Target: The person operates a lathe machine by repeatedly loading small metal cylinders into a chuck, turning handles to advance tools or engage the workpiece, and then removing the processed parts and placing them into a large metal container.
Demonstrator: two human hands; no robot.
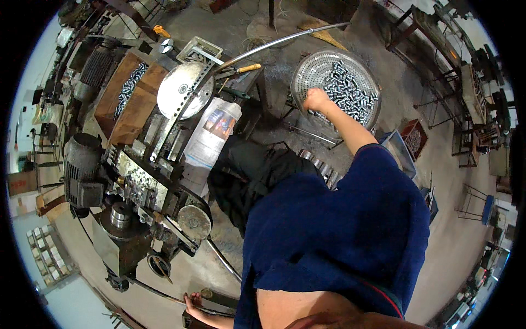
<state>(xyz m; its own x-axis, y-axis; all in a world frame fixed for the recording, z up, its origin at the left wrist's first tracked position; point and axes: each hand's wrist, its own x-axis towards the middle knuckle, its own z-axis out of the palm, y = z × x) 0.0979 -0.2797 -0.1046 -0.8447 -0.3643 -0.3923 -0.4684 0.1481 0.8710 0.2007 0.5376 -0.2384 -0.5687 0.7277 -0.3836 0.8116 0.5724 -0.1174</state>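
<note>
My right hand (316, 100) is closed, held over the left part of a round perforated metal tray (303, 77). Small shiny cylindrical metal parts (350, 90) lie heaped across the tray's middle and right side. Whatever the closed fingers hold is hidden from view. Low on the left, my left hand (194, 303) has its fingers curled at a long thin metal lever rod (159, 292), which runs out from the machine beside me. The rod passes through the grasp, partly covered by the fingers.
The greasy machine (145, 183) fills my left side, with a motor (83, 164), a pale disc (185, 90) and a wooden box (109, 104) of metal parts. A long bar (274, 43) reaches over toward the tray. Right of the tray stand a grey bin (399, 151) and a red crate (415, 137).
</note>
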